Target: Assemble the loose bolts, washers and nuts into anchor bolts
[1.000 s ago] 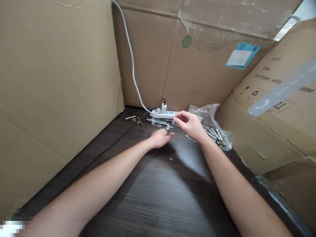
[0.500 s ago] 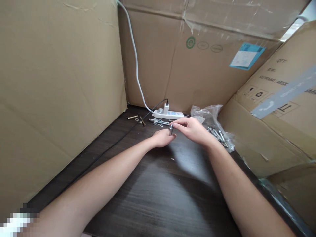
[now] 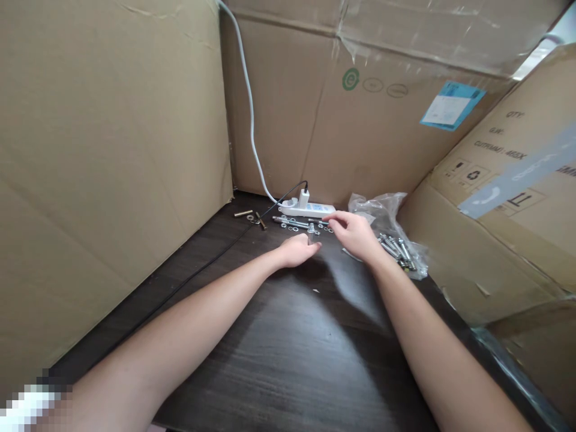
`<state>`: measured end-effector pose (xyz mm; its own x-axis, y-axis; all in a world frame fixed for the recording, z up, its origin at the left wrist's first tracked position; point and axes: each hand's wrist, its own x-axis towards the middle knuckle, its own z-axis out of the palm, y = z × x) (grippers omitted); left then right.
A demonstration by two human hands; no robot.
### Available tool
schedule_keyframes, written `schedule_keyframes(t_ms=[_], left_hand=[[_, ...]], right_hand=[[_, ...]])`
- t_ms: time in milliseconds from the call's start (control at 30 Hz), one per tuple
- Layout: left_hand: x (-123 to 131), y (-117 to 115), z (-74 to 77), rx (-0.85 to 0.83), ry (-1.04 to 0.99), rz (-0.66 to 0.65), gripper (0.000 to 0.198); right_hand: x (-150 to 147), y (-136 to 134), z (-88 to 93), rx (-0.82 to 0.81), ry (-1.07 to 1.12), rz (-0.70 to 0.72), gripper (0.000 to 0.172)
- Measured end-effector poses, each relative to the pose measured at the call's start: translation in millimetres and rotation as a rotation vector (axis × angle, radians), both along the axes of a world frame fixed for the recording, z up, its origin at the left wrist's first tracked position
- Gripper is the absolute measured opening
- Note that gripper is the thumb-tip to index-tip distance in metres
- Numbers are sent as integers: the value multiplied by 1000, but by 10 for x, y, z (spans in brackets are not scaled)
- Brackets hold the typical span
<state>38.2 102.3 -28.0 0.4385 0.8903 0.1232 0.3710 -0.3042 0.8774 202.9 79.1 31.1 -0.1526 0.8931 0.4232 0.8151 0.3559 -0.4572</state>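
Observation:
My left hand (image 3: 297,249) is closed around a silver expansion bolt (image 3: 311,233), which stands upright with its top end showing above the fingers. The fist hides its lower part. To the right, my right hand (image 3: 355,234) hovers just over the small metal parts, its thumb and index finger apart and nothing visible between them. Near its fingertips lie a threaded rod (image 3: 317,221) and some washers (image 3: 327,228). Further left are two long bolts (image 3: 291,222) side by side, with several washers and nuts (image 3: 283,225) around them.
A clear plastic bag (image 3: 382,207) with several expansion bolts (image 3: 398,249) lies at the right. Behind is a white power strip (image 3: 310,209) with a plug and cables. Brass-coloured sleeves (image 3: 243,213) lie at the left. Cardboard boxes (image 3: 279,120) wall in the dark table (image 3: 270,348).
My right hand has let go of the top of the bolt and moved slightly right, over the loose parts. My left hand still holds the bolt in nearly the same place.

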Motion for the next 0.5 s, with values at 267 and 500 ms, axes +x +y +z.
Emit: schedule_keyframes(t_ms=[267,500], left_hand=[[9,5,-4,61,57,-71,23],[7,-32,4,50,107,-45,27]], right_hand=[[-30,165,-662,16,-311,-93,37],[-47,167,-637,4,-399,-35,27]])
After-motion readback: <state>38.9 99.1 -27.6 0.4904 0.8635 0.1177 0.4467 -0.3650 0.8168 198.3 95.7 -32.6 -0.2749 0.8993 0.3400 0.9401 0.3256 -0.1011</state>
